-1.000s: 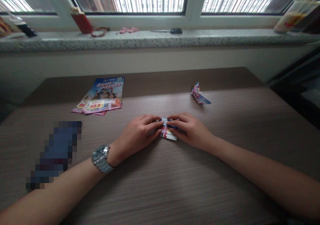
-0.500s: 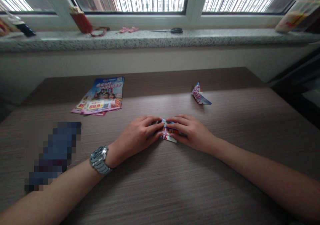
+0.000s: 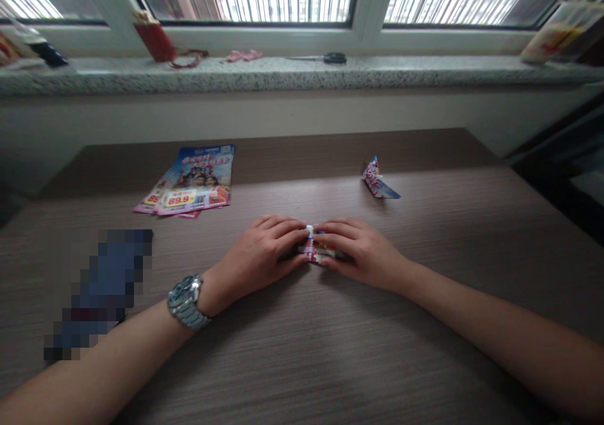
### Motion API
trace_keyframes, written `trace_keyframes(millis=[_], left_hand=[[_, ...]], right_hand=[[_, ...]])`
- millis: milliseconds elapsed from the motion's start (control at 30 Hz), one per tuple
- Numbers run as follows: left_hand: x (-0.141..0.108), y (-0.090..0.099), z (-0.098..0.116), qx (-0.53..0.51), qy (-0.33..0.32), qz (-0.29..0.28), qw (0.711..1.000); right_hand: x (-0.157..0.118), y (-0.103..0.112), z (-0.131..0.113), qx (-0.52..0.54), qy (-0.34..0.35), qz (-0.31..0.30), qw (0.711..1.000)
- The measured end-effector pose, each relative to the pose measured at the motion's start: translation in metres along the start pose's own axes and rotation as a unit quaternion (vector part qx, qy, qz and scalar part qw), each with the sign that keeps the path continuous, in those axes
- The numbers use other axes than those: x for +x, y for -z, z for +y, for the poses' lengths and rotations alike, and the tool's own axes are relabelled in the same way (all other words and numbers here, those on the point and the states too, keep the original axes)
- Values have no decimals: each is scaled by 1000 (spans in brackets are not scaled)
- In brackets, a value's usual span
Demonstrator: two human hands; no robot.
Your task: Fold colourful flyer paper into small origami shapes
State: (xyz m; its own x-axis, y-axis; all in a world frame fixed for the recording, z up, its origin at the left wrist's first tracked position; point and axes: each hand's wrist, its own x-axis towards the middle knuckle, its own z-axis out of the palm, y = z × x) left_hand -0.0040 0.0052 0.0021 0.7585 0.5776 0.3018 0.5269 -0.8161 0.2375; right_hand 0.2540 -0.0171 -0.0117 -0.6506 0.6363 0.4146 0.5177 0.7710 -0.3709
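Note:
A small folded piece of printed paper (image 3: 312,250) lies on the wooden table (image 3: 283,349) between my two hands. My left hand (image 3: 271,246), with a metal watch (image 3: 187,300) on its wrist, grips the paper's left side, thumb at the near edge and fingers on top. From the right, my right hand (image 3: 358,249) holds the other side the same way. The fingers hide much of the paper. Beyond my right hand stands a folded paper shape (image 3: 377,183) in blue, red and white.
Printed flyers (image 3: 198,183) are stacked at the back left. A pixelated dark blue item (image 3: 108,280) lies by my left forearm. On the stone windowsill (image 3: 264,79) are scissors (image 3: 330,58), pink pieces (image 3: 244,55), a red container (image 3: 155,38) and a bag (image 3: 554,35) at right.
The paper's near flap, which stuck out toward me at a slant, is now folded in or pressed flat, with my thumbs along the near edge. My hands have barely moved.

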Motion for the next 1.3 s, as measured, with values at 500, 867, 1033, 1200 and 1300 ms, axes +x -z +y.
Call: trace_keyframes(millis=[500,867,1033,1200,1300], left_hand=[[0,2,2,6,11,5,1000],[0,1,0,-69,54,72,994],[1,2,3,-146,100,152,972],[3,7,6,-208,84,181,958],[4,8,6,-242,78,172,952]], right_hand=[[-2,0,0,-29,10,-19,999],[0,3,-4,77,-38,65,994],[1,2,-4,122,-68,92,986],[1,2,-7,170,-108,80,976],[3,4,-11,210,-154,87,962]])
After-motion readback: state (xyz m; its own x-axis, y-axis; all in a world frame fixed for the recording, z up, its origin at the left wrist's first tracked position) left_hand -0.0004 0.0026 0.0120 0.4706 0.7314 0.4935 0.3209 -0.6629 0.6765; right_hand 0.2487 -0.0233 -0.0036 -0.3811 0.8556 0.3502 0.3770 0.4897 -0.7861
